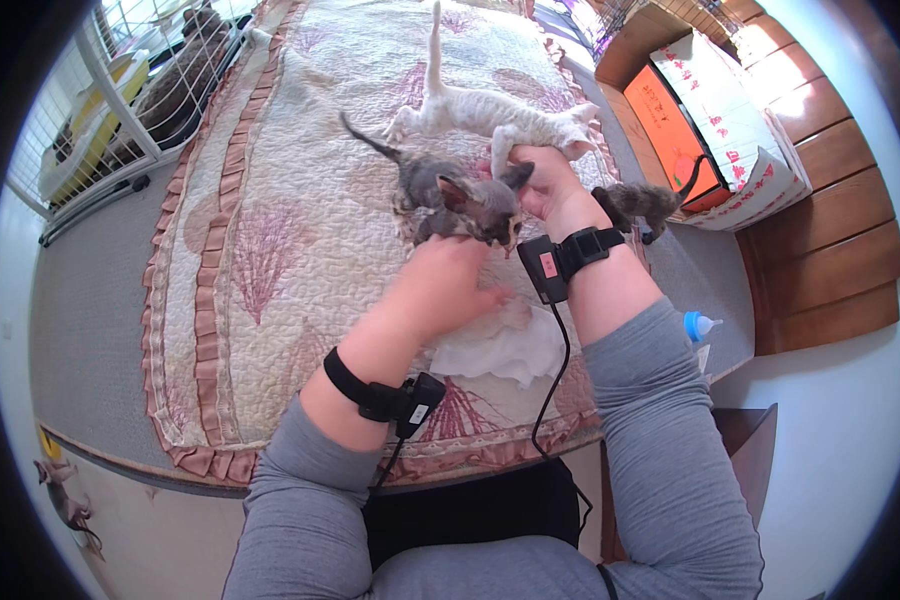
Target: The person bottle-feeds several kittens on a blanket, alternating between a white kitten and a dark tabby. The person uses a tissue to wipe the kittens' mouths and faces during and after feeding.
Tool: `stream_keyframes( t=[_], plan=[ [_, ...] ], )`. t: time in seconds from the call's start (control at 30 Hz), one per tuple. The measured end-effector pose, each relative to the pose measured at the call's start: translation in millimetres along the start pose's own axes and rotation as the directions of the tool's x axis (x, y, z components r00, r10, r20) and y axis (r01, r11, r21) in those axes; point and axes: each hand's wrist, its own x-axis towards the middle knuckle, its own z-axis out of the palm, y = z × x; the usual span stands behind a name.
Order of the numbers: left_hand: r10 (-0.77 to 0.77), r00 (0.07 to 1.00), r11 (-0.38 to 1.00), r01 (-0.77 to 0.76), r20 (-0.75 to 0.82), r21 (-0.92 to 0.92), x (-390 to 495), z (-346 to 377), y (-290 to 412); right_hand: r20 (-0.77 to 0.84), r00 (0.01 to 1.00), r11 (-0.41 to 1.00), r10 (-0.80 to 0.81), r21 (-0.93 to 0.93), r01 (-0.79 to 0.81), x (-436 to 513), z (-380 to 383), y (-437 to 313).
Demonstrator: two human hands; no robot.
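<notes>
A dark grey kitten (427, 184) with large ears stands on the quilt, its head lowered between my hands. My left hand (457, 289) is against its front, the thumb spread away and the other fingers partly hidden and blurred. My right hand (544, 176) is just beyond, between this kitten and a cream-white kitten (487, 109). One dark forepaw rests on my right hand, and the white kitten's head and foreleg lie against it. Its fingers are mostly hidden. Below my left hand lies a crumpled white cloth or tissue (495, 352) on the quilt (330, 172).
A dark mottled kitten (641, 202) stands right of my right wrist, beside a cardboard box (757, 150). A blue-collared feeding bottle (697, 326) lies near my right sleeve. A cat (180, 86) sits in a white wire cage (97, 67). Another cat (67, 499) is on the floor, lower left.
</notes>
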Motion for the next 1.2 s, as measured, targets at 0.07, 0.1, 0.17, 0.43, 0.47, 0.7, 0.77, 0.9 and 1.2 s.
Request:
stream_keyframes(
  t=[0.07, 0.1, 0.17, 0.43, 0.47, 0.7, 0.77, 0.9, 1.2],
  plan=[
    [-0.115, 0.993, 0.993, 0.115, 0.015, 0.001, 2.2, -3.4, -6.7, -0.067, 0.995, 0.989, -0.077, -0.132, 0.068, -7.5, -7.9, 1.0],
    [-0.177, 0.984, 0.983, 0.174, -0.037, -0.064, 2.9, -5.9, -10.4, -0.135, 0.984, 0.976, -0.118, -0.199, 0.090, -13.5, -11.7, 0.7],
    [-0.274, 0.951, 0.947, 0.241, -0.143, -0.212, 3.6, -10.1, -17.2, -0.132, 0.983, 0.960, -0.125, -0.268, 0.086, -33.7, -23.9, -1.2],
    [-0.257, 0.898, 0.966, 0.250, -0.357, -0.066, 5.8, -14.8, -21.3, -0.273, 0.934, 0.961, -0.233, -0.214, 0.177, -215.9, -90.7, 60.9],
    [-0.326, 0.889, 0.936, 0.351, -0.321, 0.022, 5.2, -14.0, -16.1, -0.342, 0.909, 0.962, -0.237, -0.214, 0.171, -236.5, -99.5, 69.4],
    [-0.518, 0.832, 0.833, 0.544, -0.199, 0.104, 9.5, -25.4, 4.3, -0.762, 0.423, 0.871, -0.490, -0.441, 0.216, -279.4, -181.1, 105.0],
    [-0.550, 0.797, 0.819, 0.573, -0.248, 0.025, 12.5, -26.4, 4.8, -0.693, 0.434, 0.804, -0.576, -0.577, 0.146, -273.3, -199.6, 105.3],
    [-0.363, 0.905, 0.926, 0.325, -0.221, -0.193, 2.9, 0.2, 23.4, -0.545, 0.656, 0.811, -0.522, -0.556, 0.183, -251.5, -211.5, 98.9],
    [0.106, 0.986, 0.981, -0.124, 0.126, 0.148, -8.6, 38.2, 71.2, -0.336, 0.742, 0.815, -0.580, -0.233, 0.531, -251.9, -196.6, 89.4]
  ],
)
